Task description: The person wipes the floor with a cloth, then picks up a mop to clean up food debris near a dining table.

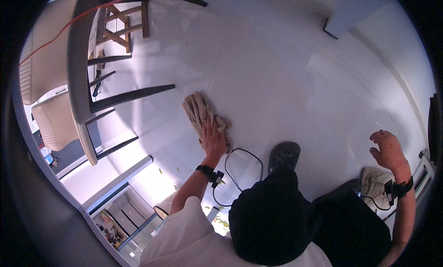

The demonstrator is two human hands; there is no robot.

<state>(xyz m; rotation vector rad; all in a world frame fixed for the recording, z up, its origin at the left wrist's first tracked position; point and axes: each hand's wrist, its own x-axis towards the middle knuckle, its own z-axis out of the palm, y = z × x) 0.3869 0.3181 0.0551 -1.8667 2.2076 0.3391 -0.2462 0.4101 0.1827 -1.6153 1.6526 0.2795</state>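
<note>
My left hand (213,138) lies flat on a crumpled beige-brown cloth (197,109) spread on the pale, glossy floor (256,69). Its fingers point away from me and press the cloth's near part; whether they grip it does not show. On the right, my right hand (387,151) is raised with its fingers apart and bent, holding nothing. A second beige cloth (372,184) lies below it, near my knee and shoe. Each wrist wears a black strap with a small device and a cable.
Dark chair legs (138,95) and a wooden trestle-like frame (119,29) stand at the left. A black cable (258,158) loops on the floor beside my clog (284,156). A white wall corner (335,28) juts in at top right. Leaf bits lie near the lower left.
</note>
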